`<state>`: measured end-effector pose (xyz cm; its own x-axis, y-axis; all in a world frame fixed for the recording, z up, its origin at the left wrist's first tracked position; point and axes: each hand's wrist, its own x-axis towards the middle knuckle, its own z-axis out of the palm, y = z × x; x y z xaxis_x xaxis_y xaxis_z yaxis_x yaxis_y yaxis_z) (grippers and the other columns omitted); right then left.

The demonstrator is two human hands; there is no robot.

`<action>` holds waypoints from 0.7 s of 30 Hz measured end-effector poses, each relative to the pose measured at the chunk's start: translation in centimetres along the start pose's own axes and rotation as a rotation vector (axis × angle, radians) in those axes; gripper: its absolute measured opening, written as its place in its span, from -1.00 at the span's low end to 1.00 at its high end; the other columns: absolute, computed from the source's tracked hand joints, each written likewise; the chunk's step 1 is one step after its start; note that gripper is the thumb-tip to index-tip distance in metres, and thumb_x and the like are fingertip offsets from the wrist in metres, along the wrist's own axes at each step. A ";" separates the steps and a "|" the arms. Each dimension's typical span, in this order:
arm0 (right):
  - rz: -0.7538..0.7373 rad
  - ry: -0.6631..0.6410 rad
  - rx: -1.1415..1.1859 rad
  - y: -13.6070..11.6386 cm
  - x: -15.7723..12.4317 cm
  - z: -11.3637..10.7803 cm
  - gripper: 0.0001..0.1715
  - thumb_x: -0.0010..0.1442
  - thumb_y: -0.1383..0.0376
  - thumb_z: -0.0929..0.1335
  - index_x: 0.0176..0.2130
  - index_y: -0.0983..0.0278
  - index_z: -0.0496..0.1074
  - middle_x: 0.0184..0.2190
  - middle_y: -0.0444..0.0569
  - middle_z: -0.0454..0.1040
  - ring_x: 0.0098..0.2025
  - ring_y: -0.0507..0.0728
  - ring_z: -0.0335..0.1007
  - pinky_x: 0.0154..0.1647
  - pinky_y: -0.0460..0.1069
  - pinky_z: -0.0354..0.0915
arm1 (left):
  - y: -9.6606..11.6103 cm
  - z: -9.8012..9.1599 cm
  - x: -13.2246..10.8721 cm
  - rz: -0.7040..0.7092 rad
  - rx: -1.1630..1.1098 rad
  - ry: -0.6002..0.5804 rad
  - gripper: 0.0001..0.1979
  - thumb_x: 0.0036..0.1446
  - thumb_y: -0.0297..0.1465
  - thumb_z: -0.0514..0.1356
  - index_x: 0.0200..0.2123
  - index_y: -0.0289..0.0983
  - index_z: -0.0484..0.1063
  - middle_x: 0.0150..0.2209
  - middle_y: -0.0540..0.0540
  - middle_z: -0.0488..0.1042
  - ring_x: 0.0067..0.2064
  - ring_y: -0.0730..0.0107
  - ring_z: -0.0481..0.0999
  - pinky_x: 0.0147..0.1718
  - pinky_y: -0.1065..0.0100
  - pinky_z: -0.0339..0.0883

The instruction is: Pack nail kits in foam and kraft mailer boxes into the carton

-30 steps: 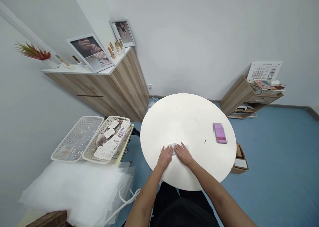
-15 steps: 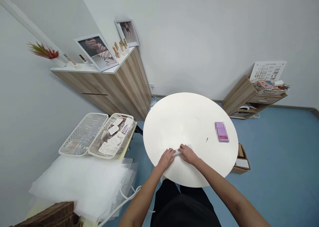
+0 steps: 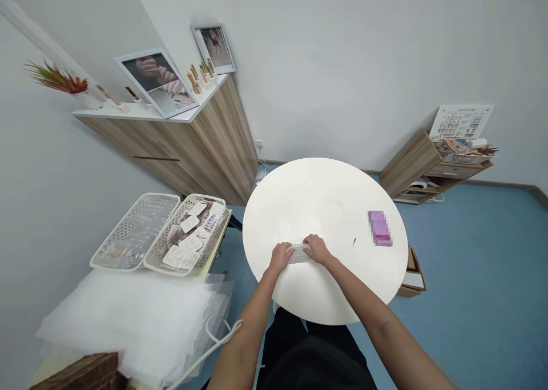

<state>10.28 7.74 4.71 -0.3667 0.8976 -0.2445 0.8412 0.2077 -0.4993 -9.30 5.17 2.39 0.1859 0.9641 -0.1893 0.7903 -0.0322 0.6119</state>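
On the round white table (image 3: 317, 201), both my hands hold a small clear plastic sleeve (image 3: 298, 253) by its two ends. My left hand (image 3: 281, 257) curls over one end and my right hand (image 3: 317, 249) grips the other. Its contents, if any, cannot be made out. Both hands rest near the table's edge closest to me. Off to the right on the tabletop lies a pink rectangular box (image 3: 380, 228), blurred and out of reach of my fingers.
To the left, a table holds two white perforated baskets (image 3: 135, 232) with packets and a sheet stack (image 3: 124, 321). A wooden cabinet (image 3: 192, 150) with a display shelf stands behind. A small wooden shelf unit (image 3: 432, 167) and cardboard box (image 3: 411, 273) stand right.
My hands have moved slightly towards the far side of the table. The plastic sleeve now looks wider and more open between them than in the earlier frames.
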 end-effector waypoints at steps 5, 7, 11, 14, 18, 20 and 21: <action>0.062 -0.060 -0.037 1.0 0.8 1.0 -0.81 0.20 0.29 0.32 -0.14 0.20 0.44 -0.11 -0.01 0.45 0.00 0.20 0.24 0.01 0.10 0.12 | -0.2 1.0 0.5 -0.027 0.052 -0.004 -0.77 0.23 -0.35 0.10 -0.06 -0.16 0.41 -0.18 -0.07 0.52 -0.09 0.21 0.46 -0.05 0.19 0.28; 0.073 -0.052 -0.054 1.2 0.7 1.3 -0.81 0.20 0.28 0.32 -0.15 0.20 0.45 -0.11 0.00 0.44 0.00 0.20 0.24 0.01 0.11 0.13 | 0.1 1.0 0.5 -0.019 0.077 -0.012 -0.82 0.22 -0.37 0.12 -0.12 -0.17 0.44 -0.19 -0.08 0.51 -0.09 0.19 0.45 -0.04 0.16 0.27; 0.026 0.108 -0.136 1.1 -0.3 2.0 -0.75 0.21 0.28 0.32 -0.08 0.22 0.42 -0.05 0.05 0.43 0.02 0.23 0.24 0.09 0.17 0.12 | 0.7 0.9 0.3 0.067 0.201 0.077 -0.78 0.21 -0.41 0.11 -0.08 -0.19 0.42 -0.02 -0.17 0.44 0.03 0.11 0.38 0.01 0.07 0.25; -0.145 0.183 -0.235 0.7 -1.7 2.6 -0.63 0.23 0.32 0.29 0.04 0.24 0.37 0.05 0.09 0.40 0.14 0.26 0.19 0.27 0.25 -0.07 | 0.7 0.9 -0.5 0.287 0.336 0.124 -0.67 0.22 -0.50 0.03 0.02 -0.20 0.37 0.07 -0.18 0.42 0.11 0.13 0.36 0.16 -0.02 0.14; -0.304 0.120 -0.250 0.7 -3.5 3.5 -0.41 0.25 0.20 0.28 0.22 0.29 0.23 0.22 0.16 0.29 0.26 0.29 0.10 0.36 0.33 -0.28 | 0.3 1.4 -2.4 0.452 0.362 0.039 -0.48 0.22 -0.48 0.00 0.26 -0.23 0.15 0.24 -0.20 0.30 0.26 0.13 0.24 0.30 -0.12 -0.16; -0.289 0.095 -0.242 0.8 -4.1 3.8 -0.28 0.21 0.16 0.32 0.28 0.31 0.15 0.29 0.19 0.19 0.28 0.33 0.07 0.36 0.34 -0.29 | 0.1 1.7 -3.2 0.443 0.351 0.002 -0.37 0.20 -0.40 0.04 0.33 -0.24 0.00 0.33 -0.23 0.14 0.32 0.07 0.15 0.31 -0.17 -0.23; -0.273 0.083 -0.243 0.8 -4.2 3.9 -0.25 0.19 0.17 0.33 0.30 0.31 0.13 0.30 0.19 0.17 0.29 0.34 0.07 0.36 0.34 -0.29 | 0.1 1.7 -3.3 0.432 0.344 -0.015 -0.34 0.19 -0.38 0.06 0.34 -0.25 -0.03 0.35 -0.24 0.10 0.33 0.04 0.13 0.31 -0.18 -0.23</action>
<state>10.92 2.64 2.10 -0.5655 0.8228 -0.0568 0.7902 0.5209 -0.3229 -8.86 1.50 1.75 0.5420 0.8403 0.0110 0.7850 -0.5109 0.3505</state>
